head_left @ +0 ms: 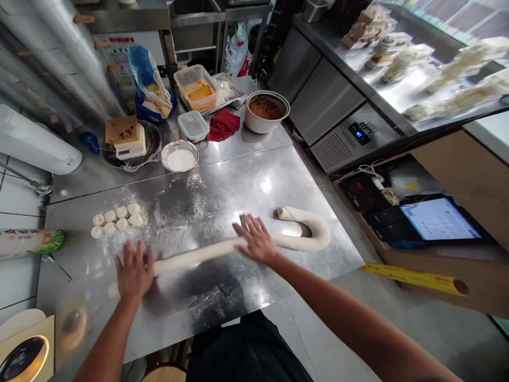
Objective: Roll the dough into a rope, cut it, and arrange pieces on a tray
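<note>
A long rope of dough (199, 255) stretches across the steel worktop (222, 191). Its right end bends back on itself in a hook. My left hand (134, 270) lies flat over the rope near its left end, fingers spread and slightly blurred. Palm down on the middle of the rope, before the bend, rests my right hand (256, 240), its fingers apart. Several small cut dough pieces (116, 220) sit in two rows at the left, on scattered flour. The dough under both palms is hidden.
Behind the worktop stand a bowl of flour (179, 158), a lidded container (193, 126), a red cloth (223, 125), a pot of brown filling (265, 109) and a kitchen scale (130, 146). A yellow tube (415, 278) juts out past the right edge.
</note>
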A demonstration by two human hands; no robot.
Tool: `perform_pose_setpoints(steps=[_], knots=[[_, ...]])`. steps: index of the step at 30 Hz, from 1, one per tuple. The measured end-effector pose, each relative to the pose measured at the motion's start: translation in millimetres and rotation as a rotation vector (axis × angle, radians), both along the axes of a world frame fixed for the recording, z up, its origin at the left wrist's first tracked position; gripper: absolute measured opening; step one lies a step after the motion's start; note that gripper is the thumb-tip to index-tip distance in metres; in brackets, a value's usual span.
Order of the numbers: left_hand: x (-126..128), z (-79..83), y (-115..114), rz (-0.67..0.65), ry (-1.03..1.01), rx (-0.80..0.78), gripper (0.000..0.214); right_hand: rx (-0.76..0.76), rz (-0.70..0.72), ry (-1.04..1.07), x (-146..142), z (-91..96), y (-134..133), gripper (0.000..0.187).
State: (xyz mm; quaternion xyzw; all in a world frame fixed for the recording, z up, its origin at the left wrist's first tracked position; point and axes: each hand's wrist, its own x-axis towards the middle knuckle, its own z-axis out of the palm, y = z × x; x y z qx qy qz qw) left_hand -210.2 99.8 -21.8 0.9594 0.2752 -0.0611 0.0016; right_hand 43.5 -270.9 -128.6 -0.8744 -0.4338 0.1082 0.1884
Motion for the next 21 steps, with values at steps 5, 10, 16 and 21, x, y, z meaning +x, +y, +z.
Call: perform_pose_setpoints(steps=[5, 10, 16, 21], knots=[[-28.1, 2.7, -10.8, -0.109, 0.028, -0.025, 0.068, 0.018, -0.059, 0.0, -19.2, 9.9, -4.9, 0.089], [-138.8, -16.3, -50.5, -0.134, 0.115, -0.038, 0.078, 0.001, 0.108, 0.003, -75.6, -5.4, -99.4, 0.072], [-63.3, 13.5, 29.1, -0.163, 0.51, -0.167, 0.058, -0.04, 0.205, 0.15, 28.5, -2.5, -89.7, 0.054], [-72.5, 57.0, 84.2, -0.072, 0.796, -0.402, 0.036, -0.156, 0.39, 0.376, 50.8, 20.1, -109.3, 0.044]])
